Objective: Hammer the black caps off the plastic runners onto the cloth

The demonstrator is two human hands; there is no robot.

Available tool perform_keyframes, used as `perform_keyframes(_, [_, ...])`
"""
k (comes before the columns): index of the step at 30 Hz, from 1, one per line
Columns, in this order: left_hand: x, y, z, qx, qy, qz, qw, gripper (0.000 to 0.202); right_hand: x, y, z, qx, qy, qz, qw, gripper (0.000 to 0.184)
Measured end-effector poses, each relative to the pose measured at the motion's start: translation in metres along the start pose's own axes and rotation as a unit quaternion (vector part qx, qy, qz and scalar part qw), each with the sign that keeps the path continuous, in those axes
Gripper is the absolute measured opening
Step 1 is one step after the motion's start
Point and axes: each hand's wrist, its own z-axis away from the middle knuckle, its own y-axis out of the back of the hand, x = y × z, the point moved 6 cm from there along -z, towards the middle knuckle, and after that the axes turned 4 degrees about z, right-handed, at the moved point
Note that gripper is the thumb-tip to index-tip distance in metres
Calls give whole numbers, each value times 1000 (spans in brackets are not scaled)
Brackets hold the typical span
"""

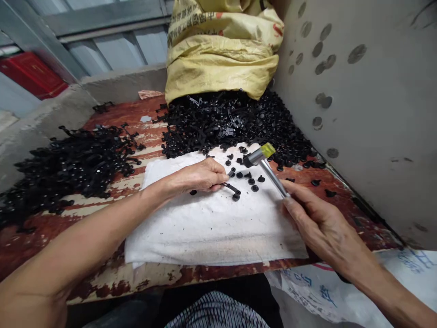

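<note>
My left hand [206, 175] is closed on a black bracket [232, 187] with rounded ends, pinched between thumb and fingers just over a white towel [191, 232]. A round black cap sits at the bracket's near end. My right hand [314, 218] wraps round the metal handle of a small hammer [273, 175]. Its head, black at one end and yellow at the other, is raised to the right of the bracket, apart from it. Several loose black mushroom-shaped caps [255, 187] lie on the towel beneath and beside the hammer head.
A large heap of black parts [221, 120] spills from a yellow woven sack [221, 68] at the back. Another pile of black brackets [75, 164] lies left on the worn red board [112, 275]. A pale spotted panel [375, 114] bounds the right side; a red box [32, 73] is far left.
</note>
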Motion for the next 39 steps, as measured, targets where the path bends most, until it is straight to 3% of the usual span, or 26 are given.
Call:
perform_keyframes(5, [-3, 2, 1, -4, 25, 14, 1000, 33, -32, -2, -5, 23, 184, 105, 977, 48])
perform_keyframes(9, [-2, 3, 2, 0, 16, 9, 1000, 32, -53, 7, -1, 111, 255, 100, 955, 60])
perform_keyframes(11, [-3, 2, 1, -2, 16, 20, 1000, 32, -54, 6, -2, 117, 256, 129, 951, 60])
perform_keyframes(15, [-8, 1, 1, -3, 42, 37, 998, 33, -48, -6, -8, 31, 250, 218, 943, 50])
perform_keyframes(20, [-6, -1, 3, -3, 43, 51, 998, 34, -57, 8, -4, 138, 257, 166, 942, 59])
perform_keyframes(24, [-7, -3, 3, 5, 57, 44, 997, 37, -44, -8, -8, 34, 218, 231, 947, 58])
perform_keyframes(28, [-6, -4, 4, 1, 57, 50, 997, 39, -40, -1, -5, 93, 219, 174, 956, 59])
perform_keyframes(32, [-5, -4, 5, 4, 60, 57, 997, 40, -34, -10, -4, 41, 203, 207, 956, 54])
perform_keyframes(35, [-3, -7, 4, 8, 54, 42, 998, 38, -31, -8, -4, 55, 184, 150, 970, 53])
perform_keyframes(39, [2, -3, 13, 34, 24, 0, 999, 35, -28, -11, -12, -20, 114, 70, 991, 42])
